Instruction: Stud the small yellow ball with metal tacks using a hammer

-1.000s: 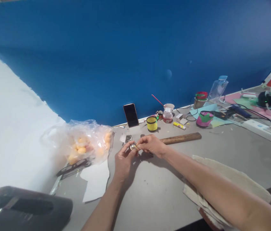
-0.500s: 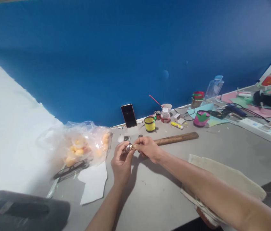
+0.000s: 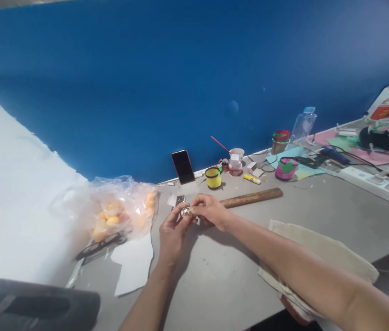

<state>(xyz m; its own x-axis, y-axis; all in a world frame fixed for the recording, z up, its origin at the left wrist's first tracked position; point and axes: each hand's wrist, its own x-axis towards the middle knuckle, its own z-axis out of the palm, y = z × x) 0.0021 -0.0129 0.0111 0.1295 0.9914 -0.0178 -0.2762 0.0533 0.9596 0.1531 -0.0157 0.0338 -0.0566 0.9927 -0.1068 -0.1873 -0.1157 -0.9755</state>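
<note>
My left hand (image 3: 173, 236) is closed around a small, shiny, silvery round object (image 3: 185, 211) whose kind I cannot make out. My right hand (image 3: 210, 211) pinches at the near side of that same object; whether a tiny piece sits between its fingertips is hidden. Just beyond the fingers lies a small open box (image 3: 180, 199) with dark, glinting bits in it. A wooden handle (image 3: 253, 197) lies on the table, running right from behind my right hand, which hides its left end.
Behind stand a phone (image 3: 182, 166), a yellow cup (image 3: 213, 177) and a pink-green cup (image 3: 287, 168). On the left are a plastic bag of orange balls (image 3: 111, 216) and white paper (image 3: 134, 266). A cream cloth (image 3: 318, 250) lies under my right forearm.
Both hands stay together at the shiny object, with the right fingertips slightly further over it. The whole view has shifted a little.
</note>
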